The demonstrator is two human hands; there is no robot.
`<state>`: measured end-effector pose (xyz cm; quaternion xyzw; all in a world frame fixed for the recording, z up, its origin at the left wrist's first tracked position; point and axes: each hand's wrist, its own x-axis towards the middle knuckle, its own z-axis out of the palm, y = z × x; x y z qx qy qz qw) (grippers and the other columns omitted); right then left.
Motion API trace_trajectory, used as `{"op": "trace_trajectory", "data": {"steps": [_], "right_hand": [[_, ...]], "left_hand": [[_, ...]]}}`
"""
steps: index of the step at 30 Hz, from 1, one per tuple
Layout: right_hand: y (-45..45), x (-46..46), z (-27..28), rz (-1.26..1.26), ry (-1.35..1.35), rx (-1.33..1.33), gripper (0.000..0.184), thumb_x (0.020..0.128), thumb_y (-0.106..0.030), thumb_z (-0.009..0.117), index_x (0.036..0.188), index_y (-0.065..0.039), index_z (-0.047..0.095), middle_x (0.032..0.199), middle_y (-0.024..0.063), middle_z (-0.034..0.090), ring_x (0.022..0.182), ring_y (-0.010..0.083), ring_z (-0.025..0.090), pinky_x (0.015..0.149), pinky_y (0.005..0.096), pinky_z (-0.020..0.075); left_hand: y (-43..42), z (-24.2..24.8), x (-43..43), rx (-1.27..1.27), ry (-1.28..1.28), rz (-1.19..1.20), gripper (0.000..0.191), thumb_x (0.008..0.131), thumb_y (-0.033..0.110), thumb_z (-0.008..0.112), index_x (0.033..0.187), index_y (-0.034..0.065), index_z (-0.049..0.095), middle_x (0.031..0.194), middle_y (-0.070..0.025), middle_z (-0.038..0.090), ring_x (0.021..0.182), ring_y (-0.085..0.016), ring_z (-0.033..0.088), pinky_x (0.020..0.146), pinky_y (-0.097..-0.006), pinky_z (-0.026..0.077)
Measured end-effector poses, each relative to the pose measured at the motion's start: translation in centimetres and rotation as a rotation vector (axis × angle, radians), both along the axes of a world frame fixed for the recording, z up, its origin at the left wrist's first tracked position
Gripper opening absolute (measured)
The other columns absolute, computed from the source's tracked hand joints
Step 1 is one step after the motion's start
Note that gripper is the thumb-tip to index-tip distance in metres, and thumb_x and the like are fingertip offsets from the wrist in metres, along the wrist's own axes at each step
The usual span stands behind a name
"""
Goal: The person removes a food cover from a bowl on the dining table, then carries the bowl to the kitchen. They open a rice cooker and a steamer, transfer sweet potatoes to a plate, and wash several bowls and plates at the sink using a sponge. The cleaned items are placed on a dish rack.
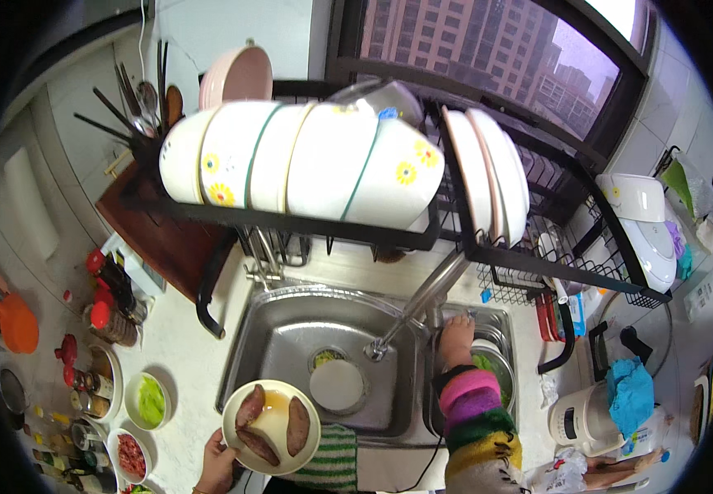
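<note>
My left hand (217,460) grips the rim of a cream-coloured plate (279,441). On it lie a few reddish-purple sweet potatoes (298,426) in a little yellowish liquid. The plate is held level over the front left edge of the steel sink (270,346). My right hand (457,341) reaches past the small right basin to the base of the faucet (427,296); whether its fingers close on the handle is unclear. Below the spout, a white round dish (337,384) lies in the large basin near the drain (327,358). A metal bowl (508,380) with green leaves stands in the small basin, partly hidden by my sleeve.
A black dish rack (307,221) with bowls (332,167) and plates (486,176) spans above the sink. On the left counter stand a bowl of green slices (151,401), a bowl of minced meat (129,456) and seasoning bottles (109,309). A white appliance (579,420) stands right.
</note>
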<state>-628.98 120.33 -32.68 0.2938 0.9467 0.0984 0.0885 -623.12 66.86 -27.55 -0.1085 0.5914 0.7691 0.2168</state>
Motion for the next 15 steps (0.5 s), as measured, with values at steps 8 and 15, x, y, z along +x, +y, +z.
{"op": "trace_trajectory", "data": {"steps": [8,15], "right_hand": [[-10.5,7.9,21.9,0.735,0.178,-0.779,0.04,0.076,-0.026,0.063,0.108,-0.003,0.057,0.096,0.0171,0.063,0.088,0.0228,0.063,0.076,0.0348,0.0492],[-13.9,3.9,40.4,0.821,0.993,0.007,0.014,0.07,-0.01,0.062,0.081,-0.002,0.06,0.092,0.0122,0.058,0.084,0.031,0.056,0.072,0.0352,0.0461]], "left_hand": [[0.9,0.7,-0.8,0.042,0.028,-0.011,0.044,0.074,-0.008,0.045,0.116,0.0016,0.045,0.097,-0.011,0.059,0.079,-0.019,0.062,0.068,-0.0308,0.054],[1.0,1.7,-0.8,0.057,0.106,-0.103,0.041,0.074,-0.005,0.045,0.114,0.003,0.048,0.092,-0.0059,0.061,0.074,-0.013,0.061,0.062,-0.0236,0.05]]}}
